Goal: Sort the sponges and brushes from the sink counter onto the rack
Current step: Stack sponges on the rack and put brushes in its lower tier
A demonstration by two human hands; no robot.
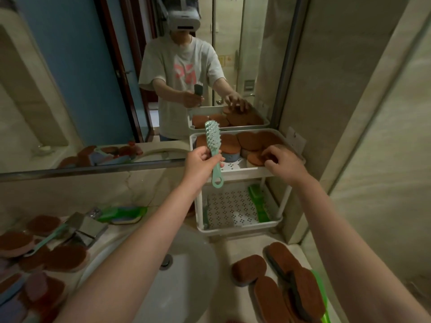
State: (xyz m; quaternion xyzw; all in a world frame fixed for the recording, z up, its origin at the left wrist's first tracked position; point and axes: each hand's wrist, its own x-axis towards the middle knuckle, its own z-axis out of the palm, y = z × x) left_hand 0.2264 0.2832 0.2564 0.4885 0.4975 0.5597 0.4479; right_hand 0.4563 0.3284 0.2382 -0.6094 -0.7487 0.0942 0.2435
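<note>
Bottom right of frame: loose sponges (249, 266) overlap on the counter (233, 245), w/ a green brush (324, 299) partly under them; lower left, more sponges (65, 257) and a teal-handled brush (45, 241) crowd the tap (87, 227); basin (186, 287) sits btw the two heaps, so plenty is left to sort. Mid-right, the rack (240, 228): its bottom tier has a green scrub brush (257, 202) along the right side; the top tier (242, 171) is packed w/ brown sponges lying over each other. Left hand (200, 159), centre frame, has fingers curled round the neck of the mint brush (212, 141); head up, handle hanging free below the fist, just in front of the top tier's front-left corner. Right hand (285, 163), fingers bent down onto a front sponge (255, 158) at the tier's front right; can't tell if it pinches or only presses. Behind, the mirror (70, 101) fills the upper left. Risks, as I judge them: the pile is full, so a nudge from the right hand could tip a front sponge over the rim, down to the counter or basin; the dangling handle could clip the rim when the brush goes to the lower tier, prob. its place, since the gap under the top tier looks tight; a grip that high on the brush gives little control, so it may twist or drop; both arms reach over the basin, so anything let go lands in it.
</note>
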